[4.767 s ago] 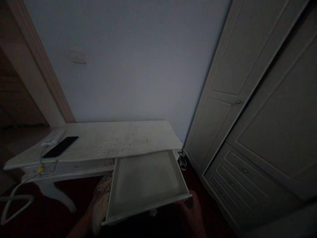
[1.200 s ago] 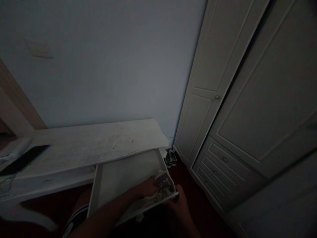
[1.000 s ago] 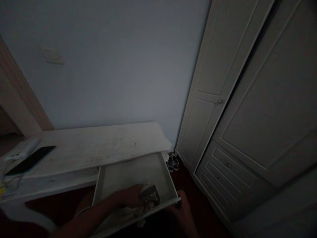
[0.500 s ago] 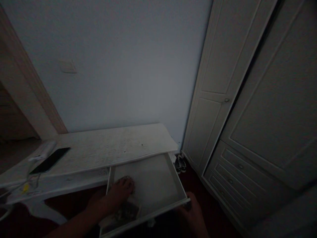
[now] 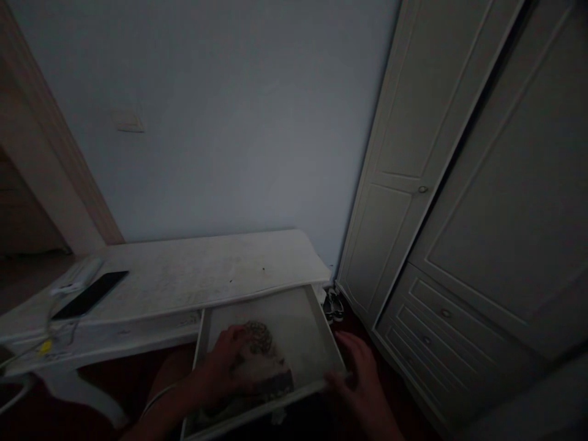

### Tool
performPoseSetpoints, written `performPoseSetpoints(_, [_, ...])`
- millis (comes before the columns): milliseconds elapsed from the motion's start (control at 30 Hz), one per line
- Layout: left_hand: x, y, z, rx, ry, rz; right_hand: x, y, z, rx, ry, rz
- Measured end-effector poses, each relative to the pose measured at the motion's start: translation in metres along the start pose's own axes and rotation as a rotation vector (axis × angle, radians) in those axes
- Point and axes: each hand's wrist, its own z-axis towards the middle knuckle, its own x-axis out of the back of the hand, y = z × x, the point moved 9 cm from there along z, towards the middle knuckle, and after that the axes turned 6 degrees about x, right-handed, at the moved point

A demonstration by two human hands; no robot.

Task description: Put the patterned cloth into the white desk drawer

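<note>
A white drawer point(image 5: 337, 349) is pulled out of a worn white table point(image 5: 275, 257). Inside, at its left front, lies a loose pile: a round patterned piece point(image 5: 260, 337) of cloth-like look, a pale soft piece point(image 5: 261, 367) and a dark patterned flat piece point(image 5: 278, 386). It is too dim to tell their kinds. My left hand point(image 5: 225, 361) is in the drawer at the pile's left side, thumb and fingers apart, touching it. At the drawer's front right corner is my right hand point(image 5: 361, 373), fingers spread, the thumb close to the rim.
On the table's left end lie a dark phone point(image 5: 92, 294) and a white box-like item point(image 5: 78, 275), with a cable and a yellow tag point(image 5: 45, 348) hanging at the edge. Shoes point(image 5: 334, 305) stand on the red floor beside a white wardrobe point(image 5: 390, 245).
The pile in the drawer has shifted right, and my left hand has moved off its top to its left side. My right hand has loosened from the drawer corner, fingers now spread.
</note>
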Motion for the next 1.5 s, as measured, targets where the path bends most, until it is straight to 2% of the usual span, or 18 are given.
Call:
performPoseSetpoints(100, [0.002, -0.003, -0.016, 0.009, 0.037, 0.104, -0.037, -0.039, 0.009, 0.099, -0.157, -0.004])
performPoseSetpoints(200, [0.008, -0.013, -0.028, 0.033, 0.106, 0.185, -0.101, -0.079, 0.017, 0.245, -0.447, -0.026])
performPoseSetpoints(300, [0.009, -0.04, -0.034, 0.156, 0.221, 0.277, -0.169, -0.103, 0.027, 0.402, -0.653, -0.079])
performPoseSetpoints(367, [0.002, -0.058, -0.036, 0.194, 0.288, 0.334, -0.218, -0.106, 0.03, 0.489, -0.762, -0.156])
performPoseSetpoints(467, [-0.009, -0.068, -0.037, 0.085, 0.45, 0.385, -0.289, -0.096, 0.017, 0.635, -0.935, -0.379])
performPoseSetpoints(533, [-0.009, -0.064, -0.043, -0.006, 0.61, 0.432, -0.319, -0.091, 0.008, 0.737, -0.93, -0.517])
performPoseSetpoints(567, [-0.008, -0.061, -0.047, -0.042, 0.678, 0.462, -0.327, -0.09, 0.004, 0.771, -0.906, -0.56])
performPoseSetpoints(633, [-0.006, -0.052, -0.052, -0.097, 0.755, 0.513, -0.331, -0.087, 0.004, 0.786, -0.867, -0.603])
performPoseSetpoints(700, [-0.003, -0.047, -0.055, -0.119, 0.787, 0.535, -0.319, -0.081, 0.013, 0.737, -0.861, -0.619])
performPoseSetpoints(800, [0.001, -0.041, -0.058, -0.132, 0.819, 0.539, -0.271, -0.054, 0.051, 0.478, -0.791, -0.648])
performPoseSetpoints(867, [0.004, -0.039, -0.059, -0.139, 0.839, 0.527, -0.227, -0.029, 0.081, 0.258, -0.667, -0.685])
performPoseSetpoints(933, [0.005, -0.037, -0.06, -0.145, 0.852, 0.503, -0.187, -0.009, 0.103, 0.12, -0.558, -0.723])
performPoseSetpoints(1000, [0.006, -0.035, -0.06, -0.15, 0.851, 0.467, -0.162, 0.004, 0.115, 0.045, -0.484, -0.734])
performPoseSetpoints(1067, [0.007, -0.034, -0.06, -0.155, 0.85, 0.414, -0.153, 0.01, 0.122, 0.0, -0.426, -0.725])
performPoseSetpoints(1133, [0.008, -0.035, -0.06, -0.159, 0.855, 0.356, -0.157, 0.008, 0.127, -0.021, -0.37, -0.713])
performPoseSetpoints(1233, [0.008, -0.038, -0.058, -0.174, 0.832, 0.312, -0.18, -0.002, 0.133, -0.022, -0.314, -0.679])
performPoseSetpoints(1400, [0.006, -0.043, -0.057, -0.178, 0.828, 0.289, -0.248, -0.031, 0.137, 0.039, -0.327, -0.602])
performPoseSetpoints(1500, [0.004, -0.044, -0.056, -0.156, 0.824, 0.281, -0.296, -0.053, 0.125, 0.103, -0.413, -0.558])
